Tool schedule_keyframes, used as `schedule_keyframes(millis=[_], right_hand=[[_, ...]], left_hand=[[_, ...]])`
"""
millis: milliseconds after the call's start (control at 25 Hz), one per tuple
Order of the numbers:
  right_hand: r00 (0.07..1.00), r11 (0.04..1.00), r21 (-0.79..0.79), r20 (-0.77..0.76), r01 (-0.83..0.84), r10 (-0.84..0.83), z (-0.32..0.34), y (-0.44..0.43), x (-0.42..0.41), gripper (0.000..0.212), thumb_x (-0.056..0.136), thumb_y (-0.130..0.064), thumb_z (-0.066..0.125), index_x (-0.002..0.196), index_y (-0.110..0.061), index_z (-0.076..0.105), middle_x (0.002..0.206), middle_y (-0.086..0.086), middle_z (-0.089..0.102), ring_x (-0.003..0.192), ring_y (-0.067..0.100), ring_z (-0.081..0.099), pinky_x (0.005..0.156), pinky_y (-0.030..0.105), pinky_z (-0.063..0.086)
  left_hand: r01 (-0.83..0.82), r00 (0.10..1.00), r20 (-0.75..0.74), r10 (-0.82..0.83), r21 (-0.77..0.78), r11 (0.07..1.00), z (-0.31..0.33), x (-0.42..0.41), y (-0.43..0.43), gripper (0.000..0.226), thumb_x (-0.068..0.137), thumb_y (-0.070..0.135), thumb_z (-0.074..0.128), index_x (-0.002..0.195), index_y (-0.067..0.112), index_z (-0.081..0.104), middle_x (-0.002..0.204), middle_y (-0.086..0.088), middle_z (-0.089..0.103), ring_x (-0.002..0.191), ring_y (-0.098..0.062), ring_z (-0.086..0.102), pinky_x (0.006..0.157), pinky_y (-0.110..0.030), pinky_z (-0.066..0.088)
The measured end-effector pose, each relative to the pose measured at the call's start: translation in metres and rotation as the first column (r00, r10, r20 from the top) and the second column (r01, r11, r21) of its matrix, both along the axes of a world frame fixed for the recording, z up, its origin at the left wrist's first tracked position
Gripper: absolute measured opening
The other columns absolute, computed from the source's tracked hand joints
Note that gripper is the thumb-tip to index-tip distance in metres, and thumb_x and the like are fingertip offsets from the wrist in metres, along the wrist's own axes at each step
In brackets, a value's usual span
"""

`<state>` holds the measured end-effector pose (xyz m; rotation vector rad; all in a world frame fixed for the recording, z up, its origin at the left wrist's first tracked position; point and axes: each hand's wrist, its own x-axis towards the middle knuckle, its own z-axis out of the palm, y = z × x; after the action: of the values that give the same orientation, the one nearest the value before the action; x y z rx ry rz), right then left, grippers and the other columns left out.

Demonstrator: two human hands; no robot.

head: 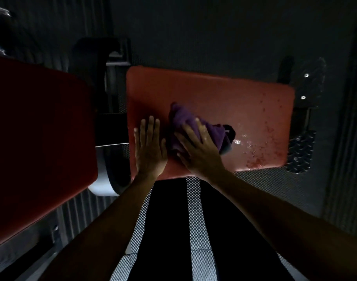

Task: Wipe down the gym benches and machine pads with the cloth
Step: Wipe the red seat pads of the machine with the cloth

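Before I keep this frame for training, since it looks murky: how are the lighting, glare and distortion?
Head view: dim overall, only the middle red pad is lit; small glare glints on the wet droplets right of the purple cloth. Same head view: the left pad sinks into shadow; floor ribbing leans near the edges, typical wide-angle distortion.

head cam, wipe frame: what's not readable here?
1. Head view: the red pad surface beneath the purple cloth and the right hand, which cover it.
2. Head view: the left pad, cut off by the left edge and deep in shadow.
3. Head view: the specks on the red pad's right part; glare and blur hide whether they are wet or worn.
4. Head view: the machine frame, too dark.
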<state>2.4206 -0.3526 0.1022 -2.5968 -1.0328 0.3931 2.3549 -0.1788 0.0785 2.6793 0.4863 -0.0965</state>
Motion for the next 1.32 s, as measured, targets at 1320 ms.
schedule_keyframes(millis=[1320], right_hand=[[0.998, 0.985, -0.166, 0.052, 0.034, -0.026, -0.004, -0.164, -0.040, 0.081, 0.083, -0.023, 0.077, 0.154, -0.023, 0.038, 0.164, 0.010, 0.031, 0.150, 0.043, 0.027, 0.124, 0.055, 0.018]], left_hand=[[0.275, 0.959, 0.037, -0.279, 0.093, 0.957, 0.007, 0.020, -0.056, 0.060, 0.092, 0.016, 0.051, 0.150, 0.008, 0.043, 0.159, -0.010, 0.038, 0.149, -0.032, 0.029, 0.121, -0.059, 0.017]])
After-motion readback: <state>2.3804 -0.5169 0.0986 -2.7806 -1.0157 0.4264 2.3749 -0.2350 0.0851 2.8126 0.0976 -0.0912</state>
